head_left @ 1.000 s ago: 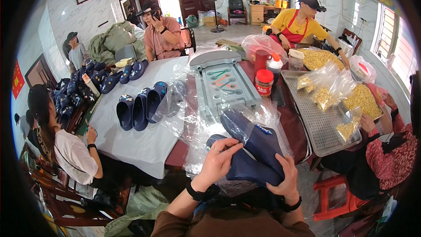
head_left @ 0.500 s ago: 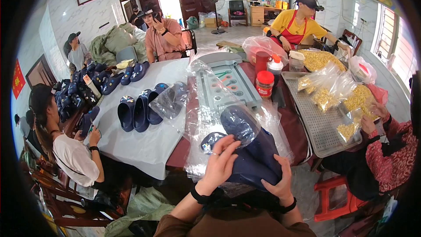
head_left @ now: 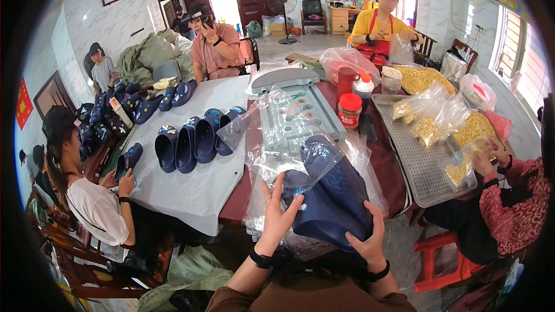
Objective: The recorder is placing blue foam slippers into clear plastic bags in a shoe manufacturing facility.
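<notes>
So the right hand is gripping the near end of a pair of navy clogs, thumb lying across one heel and fingers curling around the right side. The left hand is opening wide, fingers spreading, thumb resting against the left clog by its little charms; it doesn't look like it's grasping anything. The pair is sitting at the near edge of the table, side by side, far ends pointing away. Clear plastic is covering those far ends, though I can't tell whether the clogs are actually inside a bag.

Just beyond, a grey plastic board is lying flat, with a red-lidded jar standing to its right. Over on the left, four more clogs are lining up on a white sheet, and a co-worker in a white top is holding another clog. Way off to the right, a perforated metal tray is holding bags of yellow bits.
</notes>
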Demonstrator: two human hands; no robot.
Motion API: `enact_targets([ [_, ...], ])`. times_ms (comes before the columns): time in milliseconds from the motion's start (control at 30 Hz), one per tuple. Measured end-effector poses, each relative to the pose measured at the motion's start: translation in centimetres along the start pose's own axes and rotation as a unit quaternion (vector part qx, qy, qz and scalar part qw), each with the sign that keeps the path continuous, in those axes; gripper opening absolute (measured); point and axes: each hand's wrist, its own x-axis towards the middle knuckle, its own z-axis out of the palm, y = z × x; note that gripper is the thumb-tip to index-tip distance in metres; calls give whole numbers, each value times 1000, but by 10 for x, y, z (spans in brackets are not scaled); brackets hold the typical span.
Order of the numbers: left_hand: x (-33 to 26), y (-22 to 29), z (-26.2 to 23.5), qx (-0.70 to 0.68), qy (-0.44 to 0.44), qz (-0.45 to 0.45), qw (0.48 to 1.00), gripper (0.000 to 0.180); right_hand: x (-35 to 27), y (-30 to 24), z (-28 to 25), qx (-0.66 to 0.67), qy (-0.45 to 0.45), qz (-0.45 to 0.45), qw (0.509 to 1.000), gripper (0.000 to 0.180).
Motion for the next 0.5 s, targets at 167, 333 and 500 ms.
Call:
enact_targets([
  [167,-4,4,1,-39,-37,-39,998,84,-1,-3,0,-19,9,4,1000,81],
  [333,-9,-1,3,-222,21,-45,974,78,-6,7,2,48,32,45,997,83],
  [500,8,-26,7,-325,137,-116,929,59,-5,2,2,123,43,81,988,84],
])
